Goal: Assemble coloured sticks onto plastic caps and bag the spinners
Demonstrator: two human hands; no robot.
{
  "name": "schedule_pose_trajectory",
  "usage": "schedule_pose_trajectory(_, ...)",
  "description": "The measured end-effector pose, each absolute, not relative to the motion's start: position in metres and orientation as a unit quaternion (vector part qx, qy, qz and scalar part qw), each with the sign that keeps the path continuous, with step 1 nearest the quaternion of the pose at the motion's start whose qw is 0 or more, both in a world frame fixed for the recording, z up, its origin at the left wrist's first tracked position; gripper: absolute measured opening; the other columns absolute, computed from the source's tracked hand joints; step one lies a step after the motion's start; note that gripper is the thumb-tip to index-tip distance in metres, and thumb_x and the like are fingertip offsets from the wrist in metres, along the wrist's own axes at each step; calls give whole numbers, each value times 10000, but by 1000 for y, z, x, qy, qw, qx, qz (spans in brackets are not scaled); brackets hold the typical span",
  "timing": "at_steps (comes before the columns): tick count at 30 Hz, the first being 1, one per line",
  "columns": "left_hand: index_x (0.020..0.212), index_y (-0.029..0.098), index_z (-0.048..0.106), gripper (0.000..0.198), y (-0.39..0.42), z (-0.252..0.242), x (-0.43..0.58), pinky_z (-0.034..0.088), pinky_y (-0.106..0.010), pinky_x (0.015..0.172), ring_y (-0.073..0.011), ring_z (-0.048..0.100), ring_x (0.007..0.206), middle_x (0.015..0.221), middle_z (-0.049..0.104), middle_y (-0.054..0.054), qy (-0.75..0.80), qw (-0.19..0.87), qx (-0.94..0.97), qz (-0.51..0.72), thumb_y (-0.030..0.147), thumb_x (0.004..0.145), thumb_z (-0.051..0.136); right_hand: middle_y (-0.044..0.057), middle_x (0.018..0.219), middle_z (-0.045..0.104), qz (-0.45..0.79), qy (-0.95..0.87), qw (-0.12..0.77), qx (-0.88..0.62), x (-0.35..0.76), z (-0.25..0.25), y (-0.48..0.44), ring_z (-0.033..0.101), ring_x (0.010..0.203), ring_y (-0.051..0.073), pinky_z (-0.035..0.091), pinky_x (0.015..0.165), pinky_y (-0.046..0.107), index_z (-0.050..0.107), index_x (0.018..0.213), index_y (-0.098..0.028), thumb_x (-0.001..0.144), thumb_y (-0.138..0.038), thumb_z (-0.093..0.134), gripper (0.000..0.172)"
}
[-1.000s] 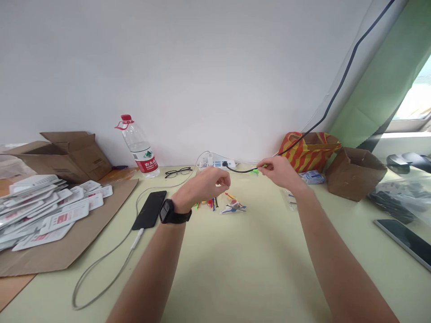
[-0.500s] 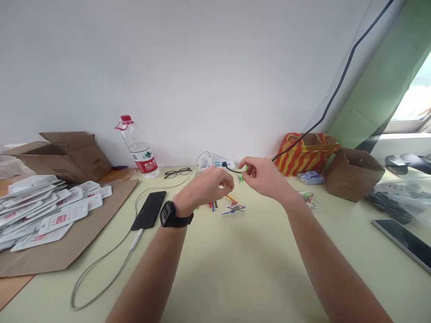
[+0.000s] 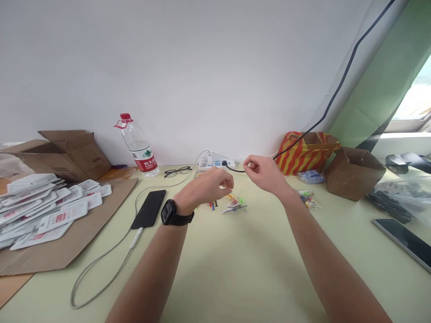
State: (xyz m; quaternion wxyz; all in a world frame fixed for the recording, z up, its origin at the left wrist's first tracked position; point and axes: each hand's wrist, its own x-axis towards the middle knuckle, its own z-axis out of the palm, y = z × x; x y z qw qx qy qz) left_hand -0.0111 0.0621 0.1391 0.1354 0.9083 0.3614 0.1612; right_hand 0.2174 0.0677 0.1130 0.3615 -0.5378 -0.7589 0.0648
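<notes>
My left hand point(image 3: 208, 186), with a black watch point(image 3: 171, 212) on the wrist, hovers over the pale green table point(image 3: 235, 269) with its fingers curled into a pinch; what it holds is hidden. My right hand point(image 3: 264, 172) is raised just to its right, fingers curled in with nothing visible between them. Below and between both hands lies a small heap of coloured plastic pieces point(image 3: 232, 204), a green one on top. A black cable point(image 3: 232, 169) runs behind my right hand to a white power strip point(image 3: 217, 163).
A black phone point(image 3: 149, 209) lies on a looping white charging cable point(image 3: 101, 264). Glasses point(image 3: 178, 171), a water bottle point(image 3: 138, 148), a cardboard box point(image 3: 67, 152) and white packets point(image 3: 43, 206) sit left. A striped bag point(image 3: 308, 152), another box point(image 3: 355, 172) and a tablet point(image 3: 404, 240) sit right.
My right hand moved left from the far right toward my left hand carrying a green piece. That piece now lies on the coloured heap. My left hand barely moved.
</notes>
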Motion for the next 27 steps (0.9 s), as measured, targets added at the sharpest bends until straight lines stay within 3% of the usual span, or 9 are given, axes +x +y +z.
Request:
schedule_pose_trajectory(8, 940, 243, 751, 198, 70, 139, -20, 522, -275, 785, -193, 689, 852, 879, 736, -27, 352, 138, 914, 147, 195, 834, 591, 23, 795, 686, 204, -787, 267, -517, 225, 34, 113, 574, 709, 153, 426, 646, 241, 713, 864, -168, 791, -206, 579, 158)
schedule_pose_trajectory(17, 932, 223, 753, 185, 67, 141, -20, 520, -274, 765, -197, 696, 839, 894, 746, -39, 352, 148, 913, 143, 213, 843, 591, -20, 629, 633, 252, -817, 225, -467, 212, 3, 116, 542, 632, 147, 390, 577, 237, 708, 694, -175, 695, -233, 707, 58)
schedule_pose_trajectory(20, 928, 225, 758, 189, 67, 142, -19, 520, -273, 764, -195, 695, 830, 881, 745, -36, 354, 145, 913, 143, 215, 846, 589, -6, 707, 653, 235, -818, 243, -465, 210, 2, 119, 541, 668, 153, 398, 605, 242, 711, 779, -180, 707, -210, 706, 78)
schedule_pose_trajectory(25, 954, 235, 765, 213, 68, 141, -20, 523, -273, 768, -191, 701, 809, 886, 750, -33, 349, 155, 913, 142, 207, 839, 588, 42, 973, 662, 204, -828, 265, -449, 209, -2, 122, 584, 817, 174, 452, 724, 258, 707, 1127, -212, 758, -139, 668, 378)
schedule_pose_trajectory(27, 926, 233, 760, 194, 69, 140, -20, 522, -274, 763, -193, 702, 802, 874, 748, -34, 349, 153, 913, 144, 209, 834, 590, 60, 1048, 645, 196, -835, 263, -441, 210, -5, 122, 596, 847, 179, 466, 758, 269, 723, 1136, -222, 748, -111, 676, 407)
